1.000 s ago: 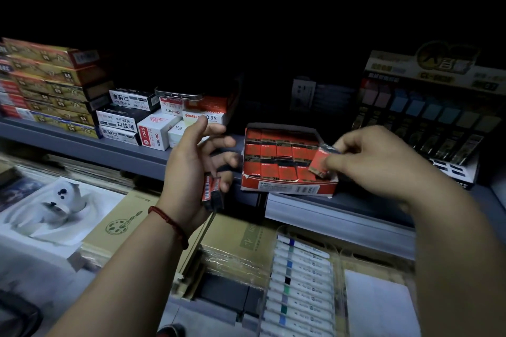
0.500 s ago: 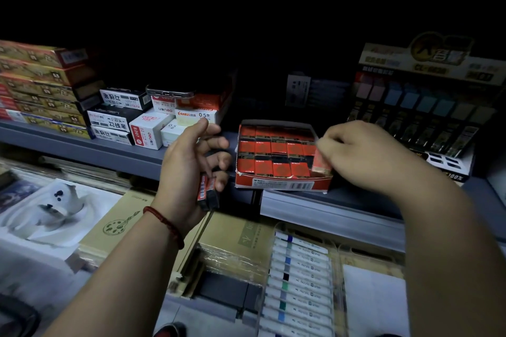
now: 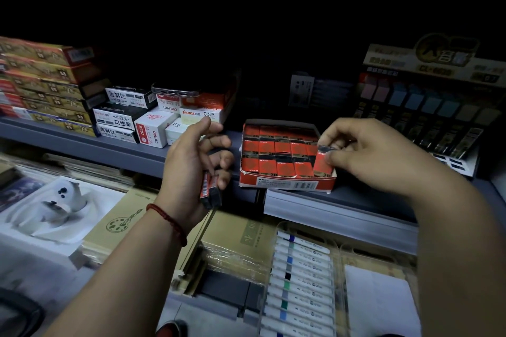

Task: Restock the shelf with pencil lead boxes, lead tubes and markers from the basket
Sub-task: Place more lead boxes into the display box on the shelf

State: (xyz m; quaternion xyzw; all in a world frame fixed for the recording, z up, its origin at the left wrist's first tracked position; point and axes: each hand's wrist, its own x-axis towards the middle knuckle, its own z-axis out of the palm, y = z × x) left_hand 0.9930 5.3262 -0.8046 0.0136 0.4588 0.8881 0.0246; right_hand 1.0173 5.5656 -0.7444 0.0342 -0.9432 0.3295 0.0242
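An open red display carton (image 3: 287, 186) of small red 2B lead packs stands on the grey shelf (image 3: 115, 149). My right hand (image 3: 375, 153) pinches one red lead pack (image 3: 321, 163) at the carton's front right corner, partly sunk among the others. My left hand (image 3: 194, 164), left of the carton, holds a few dark lead packs (image 3: 209, 191) with its lower fingers while thumb and forefinger stay spread. No basket is in view.
White and black stationery boxes (image 3: 153, 128) and stacked yellow boxes (image 3: 52, 85) fill the shelf's left. A tiered refill display (image 3: 427, 107) stands at the right. On the lower level lie a marker tray (image 3: 301, 276), kraft sketch pads (image 3: 238, 241) and a white moulded tray (image 3: 52, 208).
My right hand has carried the red lead pack down from above the carton's right edge into the front right corner. My left hand has barely moved.
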